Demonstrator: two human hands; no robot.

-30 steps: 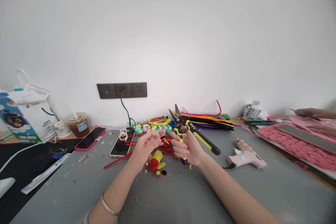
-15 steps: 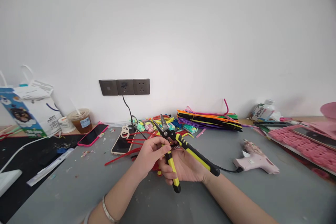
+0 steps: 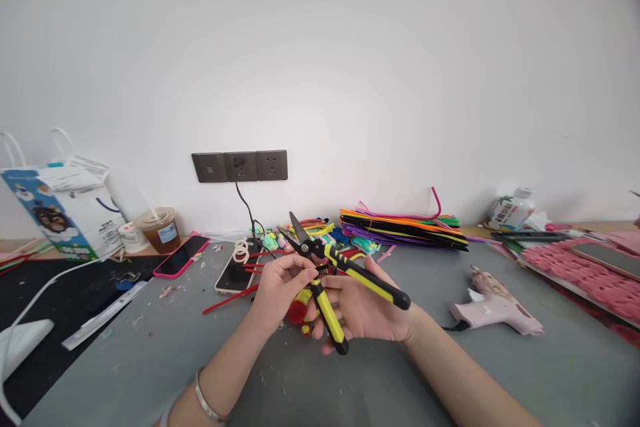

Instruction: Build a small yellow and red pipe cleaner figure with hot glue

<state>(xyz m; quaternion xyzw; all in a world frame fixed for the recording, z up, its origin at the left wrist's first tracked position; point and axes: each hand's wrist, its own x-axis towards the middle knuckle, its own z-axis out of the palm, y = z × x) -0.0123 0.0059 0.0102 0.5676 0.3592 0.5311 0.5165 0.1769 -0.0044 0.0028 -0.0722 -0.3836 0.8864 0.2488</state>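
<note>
My left hand (image 3: 277,290) pinches black-and-yellow pliers (image 3: 326,315) by the lower handle, close to the pivot and spring. Their pointed jaws are apart and face up and left; the two handles are spread. Palm up beneath the handles is my right hand (image 3: 383,312), its fingers loose and apart behind the lower handle and its thumb behind the upper one. Under the pliers, partly hidden by my hands, lies a red and yellow object (image 3: 298,311). Red pipe cleaners (image 3: 230,299) lie left of my left hand.
At the back lies a bundle of coloured pipe cleaners (image 3: 400,230). A pink glue gun (image 3: 495,307) rests at right, near pink textured material (image 3: 580,273). On the left are two phones (image 3: 181,256), a drink cup (image 3: 159,230) and a paper bag (image 3: 75,210).
The pliers have shifted slightly up and left. My right fingers have loosened from the lower handle, and the red and yellow object shows more. The view has turned slightly left.
</note>
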